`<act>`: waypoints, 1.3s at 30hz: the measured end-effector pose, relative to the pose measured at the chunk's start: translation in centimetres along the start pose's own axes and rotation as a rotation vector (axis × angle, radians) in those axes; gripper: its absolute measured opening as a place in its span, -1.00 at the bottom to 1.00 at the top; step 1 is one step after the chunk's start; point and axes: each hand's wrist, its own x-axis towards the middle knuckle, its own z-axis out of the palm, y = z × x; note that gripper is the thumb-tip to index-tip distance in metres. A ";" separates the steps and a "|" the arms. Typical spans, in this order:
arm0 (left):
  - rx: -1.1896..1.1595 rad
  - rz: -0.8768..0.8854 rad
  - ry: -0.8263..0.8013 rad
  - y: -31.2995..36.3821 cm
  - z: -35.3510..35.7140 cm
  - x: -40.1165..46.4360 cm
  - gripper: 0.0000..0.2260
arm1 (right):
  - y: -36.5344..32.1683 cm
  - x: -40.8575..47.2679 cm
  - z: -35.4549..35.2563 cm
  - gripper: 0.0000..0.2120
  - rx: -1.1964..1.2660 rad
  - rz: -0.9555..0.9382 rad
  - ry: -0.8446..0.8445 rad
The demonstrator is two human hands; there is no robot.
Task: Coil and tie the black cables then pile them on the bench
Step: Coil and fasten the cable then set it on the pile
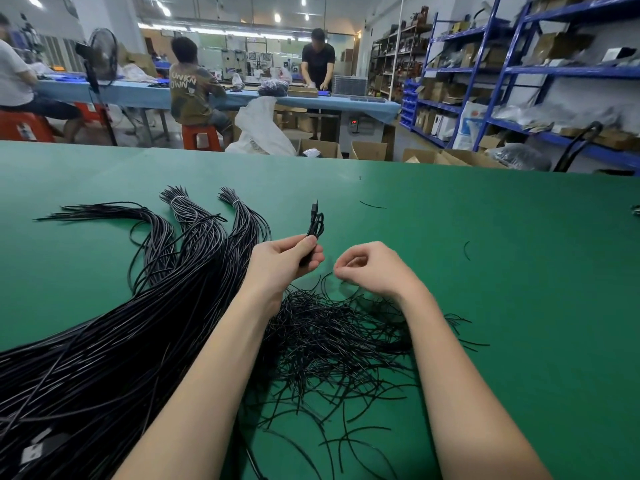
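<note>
Now | left hand [282,259] raised, gripping folded cable [314,226] | right hand [369,268] curled, contents unclear

**Hidden, cut off or unclear**

The long black cables [114,341] run off the left and bottom edges, so their near ends cannot be seen. The left forearm [194,386] covers part of them and part of the heap of short ties [332,341]. The left hand [282,263] hides the lower part of the cable [314,225] it grips. What the right hand [367,268] pinches is too thin to tell. A dark item [636,210] is cut by the right edge.
</note>
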 end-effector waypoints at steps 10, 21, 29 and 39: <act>-0.046 -0.038 -0.056 -0.3 0.5 -0.1 -0.86 | -1.6 -1.0 -0.8 -0.92 0.735 -0.100 0.046; 0.114 0.086 -0.094 -0.9 0.8 -0.2 -0.92 | -2.1 -1.3 -0.1 -0.89 0.474 -0.240 0.203; 0.110 0.109 -0.094 -0.9 0.5 0.0 -0.87 | -1.6 -1.5 -1.5 -0.67 0.273 -0.309 0.046; 0.116 0.132 -0.162 -1.0 0.5 0.0 -0.84 | -1.0 -1.6 -1.5 -0.97 0.684 -0.112 -0.006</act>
